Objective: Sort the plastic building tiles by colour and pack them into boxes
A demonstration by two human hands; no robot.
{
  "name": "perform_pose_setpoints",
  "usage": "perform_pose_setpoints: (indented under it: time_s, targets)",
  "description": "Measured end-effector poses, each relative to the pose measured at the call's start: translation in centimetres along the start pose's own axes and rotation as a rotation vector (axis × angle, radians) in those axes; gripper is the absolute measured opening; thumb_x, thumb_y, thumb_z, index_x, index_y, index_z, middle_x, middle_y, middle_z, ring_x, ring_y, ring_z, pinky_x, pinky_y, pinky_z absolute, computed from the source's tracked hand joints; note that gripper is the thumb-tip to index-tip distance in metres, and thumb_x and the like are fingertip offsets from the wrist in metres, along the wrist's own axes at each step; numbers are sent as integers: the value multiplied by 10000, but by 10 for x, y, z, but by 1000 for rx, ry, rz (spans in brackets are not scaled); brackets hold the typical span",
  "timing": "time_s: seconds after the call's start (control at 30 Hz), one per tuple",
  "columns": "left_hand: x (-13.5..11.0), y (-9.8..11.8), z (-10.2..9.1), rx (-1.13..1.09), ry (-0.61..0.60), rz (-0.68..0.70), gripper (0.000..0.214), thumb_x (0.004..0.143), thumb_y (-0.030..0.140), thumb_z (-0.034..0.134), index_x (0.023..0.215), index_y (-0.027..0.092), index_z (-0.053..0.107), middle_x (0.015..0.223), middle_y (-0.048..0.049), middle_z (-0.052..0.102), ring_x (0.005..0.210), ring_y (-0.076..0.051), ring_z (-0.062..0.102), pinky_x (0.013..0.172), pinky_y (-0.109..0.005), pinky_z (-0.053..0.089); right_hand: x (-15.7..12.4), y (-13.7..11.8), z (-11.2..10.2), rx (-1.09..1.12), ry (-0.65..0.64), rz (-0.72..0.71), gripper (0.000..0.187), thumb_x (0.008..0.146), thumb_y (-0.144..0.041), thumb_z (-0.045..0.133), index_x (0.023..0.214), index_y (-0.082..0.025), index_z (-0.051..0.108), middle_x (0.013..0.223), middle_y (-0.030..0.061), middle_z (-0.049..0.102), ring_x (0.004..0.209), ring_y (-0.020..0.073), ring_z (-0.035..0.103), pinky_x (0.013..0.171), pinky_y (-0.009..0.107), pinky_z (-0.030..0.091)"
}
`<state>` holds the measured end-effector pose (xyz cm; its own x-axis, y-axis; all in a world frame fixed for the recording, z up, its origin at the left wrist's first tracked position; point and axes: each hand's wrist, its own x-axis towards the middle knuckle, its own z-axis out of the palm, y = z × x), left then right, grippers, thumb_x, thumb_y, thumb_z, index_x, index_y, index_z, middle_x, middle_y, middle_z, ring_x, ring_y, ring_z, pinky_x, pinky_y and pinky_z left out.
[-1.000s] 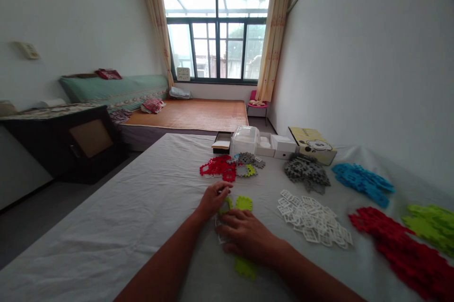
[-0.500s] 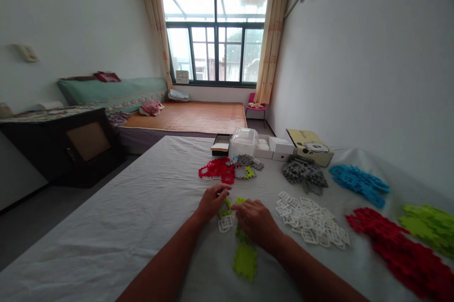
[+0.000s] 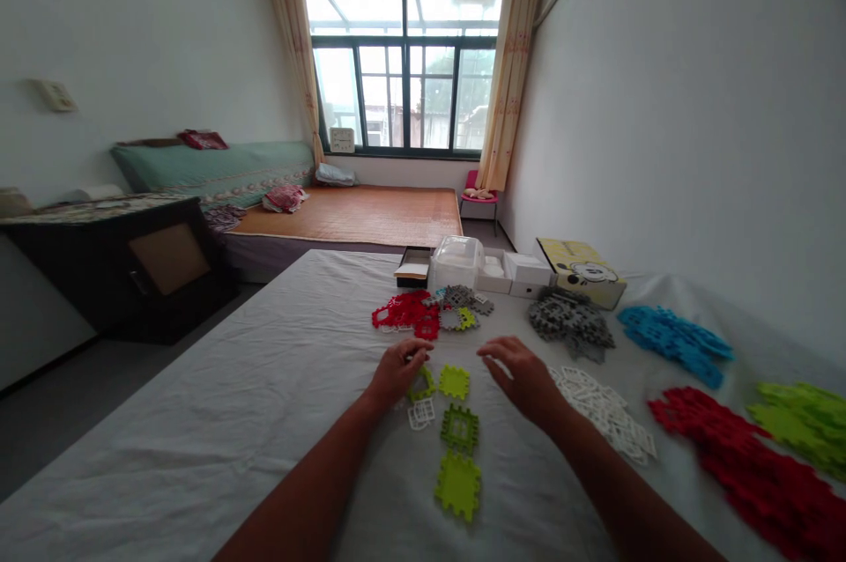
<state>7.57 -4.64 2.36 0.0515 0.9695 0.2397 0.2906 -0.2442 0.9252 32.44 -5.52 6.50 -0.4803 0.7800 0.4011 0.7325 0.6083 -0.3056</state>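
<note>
My left hand (image 3: pixel 397 370) is curled, thumb and fingertips close together; whatever is between them is too small or hidden to make out. A lime-green frame piece (image 3: pixel 423 384) with toothed edges lies partly under this hand, beside a white window-shaped piece (image 3: pixel 421 413). My right hand (image 3: pixel 519 373) is held above the cloth with fingers apart and nothing in it. Between the hands lies a flat lime-green square (image 3: pixel 455 381) with toothed edges. Below it come a darker green frame piece (image 3: pixel 459 427) and a larger lime-green square (image 3: pixel 458 485), in a column.
White window pieces (image 3: pixel 604 412) lie heaped right of my right hand. Grey (image 3: pixel 569 320), blue (image 3: pixel 675 340), red (image 3: pixel 746 465) and lime-green (image 3: pixel 803 421) piles lie further right. Ahead are red pieces (image 3: pixel 404 313), a clear plastic box (image 3: pixel 457 261) and a yellow carton (image 3: pixel 582 271).
My right hand has moved right and away from the green pieces, its fingers now apart, uncovering the small square and the green frame. My left hand stays nearly in place.
</note>
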Motion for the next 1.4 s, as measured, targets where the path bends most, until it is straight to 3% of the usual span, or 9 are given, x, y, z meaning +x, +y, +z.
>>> perform_pose_setpoints:
  time_s: [0.1, 0.2, 0.37, 0.57, 0.8, 0.97, 1.17, 1.27, 1.4]
  targets:
    - [0, 0, 0, -9, 5, 10, 255, 775, 325, 551, 901, 156, 693, 812, -49, 705, 744, -161, 658, 673, -233, 495, -3, -44, 29, 67, -151, -286, 227, 904, -235, 476, 1096, -271, 592, 1079, 19, 650, 989, 167, 534, 869, 305, 405]
    - [0, -2, 1, -18, 7, 20, 256, 783, 327, 546, 913, 159, 689, 845, -54, 705, 761, -162, 661, 679, -232, 499, -7, -69, 50, -15, -226, -419, 240, 893, -261, 516, 1127, -276, 563, 1108, 15, 642, 999, 188, 521, 860, 336, 392]
    - [0, -2, 1, -8, 2, 36, 238, 788, 303, 535, 907, 164, 687, 864, -55, 705, 761, -163, 662, 679, -235, 505, -7, -74, 56, -147, -212, -414, 158, 850, -283, 580, 1003, -248, 595, 963, 28, 647, 918, 211, 517, 782, 330, 398]
    - [-1, -2, 0, 9, 2, 48, 238, 791, 304, 537, 904, 161, 690, 836, -57, 705, 763, -170, 663, 670, -237, 502, -8, -73, 51, -209, -129, -401, 87, 886, -194, 499, 916, -213, 579, 838, 27, 645, 794, 184, 534, 724, 314, 369]
    - [1, -7, 1, 0, -12, 47, 260, 796, 317, 533, 918, 145, 685, 877, -68, 698, 776, -166, 664, 696, -238, 506, -5, -71, 47, -125, -11, -221, 109, 823, -139, 519, 829, -221, 592, 763, 14, 646, 785, 165, 562, 726, 290, 344]
    - [1, -9, 0, -2, -19, 41, 269, 794, 323, 533, 926, 146, 687, 870, -63, 706, 776, -164, 664, 702, -235, 500, 3, -28, 5, 84, 3, 70, 122, 782, -179, 505, 843, -206, 606, 778, 5, 647, 703, 133, 563, 659, 240, 375]
    - [2, -11, 0, -5, -23, 39, 264, 800, 323, 531, 920, 147, 688, 871, -63, 701, 783, -167, 666, 712, -237, 497, -7, 65, -47, 138, -290, 292, 193, 736, -319, 544, 786, -185, 674, 709, 24, 674, 631, 151, 583, 581, 239, 383]
    - [2, -12, 0, -9, -21, 38, 269, 800, 328, 535, 928, 146, 686, 887, -67, 699, 783, -169, 667, 709, -240, 500, -13, 87, -57, 88, -286, 358, 193, 726, -326, 570, 803, -192, 684, 783, 38, 702, 695, 163, 615, 622, 245, 400]
    - [1, -9, 0, -17, -20, 26, 269, 797, 328, 539, 925, 144, 687, 874, -68, 703, 789, -175, 668, 709, -244, 502, -13, 88, -52, -38, -252, 370, 219, 794, -362, 530, 767, -205, 681, 761, 42, 699, 687, 168, 618, 632, 258, 410]
